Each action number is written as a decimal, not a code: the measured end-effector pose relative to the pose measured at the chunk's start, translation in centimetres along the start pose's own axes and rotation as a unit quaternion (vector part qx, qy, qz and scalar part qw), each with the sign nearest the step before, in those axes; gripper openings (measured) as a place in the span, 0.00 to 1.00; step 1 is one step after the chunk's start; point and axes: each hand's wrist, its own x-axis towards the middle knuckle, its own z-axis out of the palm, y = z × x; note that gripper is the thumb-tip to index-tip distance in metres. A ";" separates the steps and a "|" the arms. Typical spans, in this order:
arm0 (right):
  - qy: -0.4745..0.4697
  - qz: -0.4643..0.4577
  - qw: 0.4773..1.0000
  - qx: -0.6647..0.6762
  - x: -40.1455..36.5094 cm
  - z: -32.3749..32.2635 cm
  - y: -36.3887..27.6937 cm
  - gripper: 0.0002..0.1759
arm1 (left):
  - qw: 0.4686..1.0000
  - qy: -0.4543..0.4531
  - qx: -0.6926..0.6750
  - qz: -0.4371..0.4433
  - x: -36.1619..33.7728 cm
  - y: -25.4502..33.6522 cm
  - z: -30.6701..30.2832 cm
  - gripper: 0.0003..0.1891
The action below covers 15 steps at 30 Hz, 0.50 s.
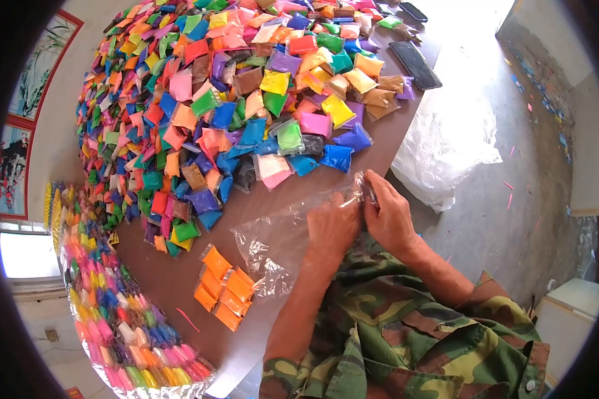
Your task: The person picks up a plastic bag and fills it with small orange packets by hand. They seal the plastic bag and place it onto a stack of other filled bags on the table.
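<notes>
A clear plastic bag [266, 233] stretches from above the table's near edge to my two hands, which are close together in front of my body. My left hand [334, 223] is curled, with film over or around it, and its fingertips are mostly hidden. My right hand [389, 216] pinches the gathered end of the bag between thumb and fingers; a small dark patch shows there that I cannot make out. Left of the bag, several flat orange packets [225, 287] lie in two rows on the brown table [146, 272].
A large heap of small coloured packets [273, 83] covers the far table. More packets in foil-edged rows [133, 352] line the left side. A black phone [414, 65] lies at the right edge. White plastic sacking [449, 146] hangs beside the table above the grey floor.
</notes>
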 end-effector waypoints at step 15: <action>0.023 -0.048 0.999 -0.012 -0.1 -0.2 0.5 0.35 | 0.989 0.082 0.041 -0.113 -7.2 -3.6 -0.9 0.30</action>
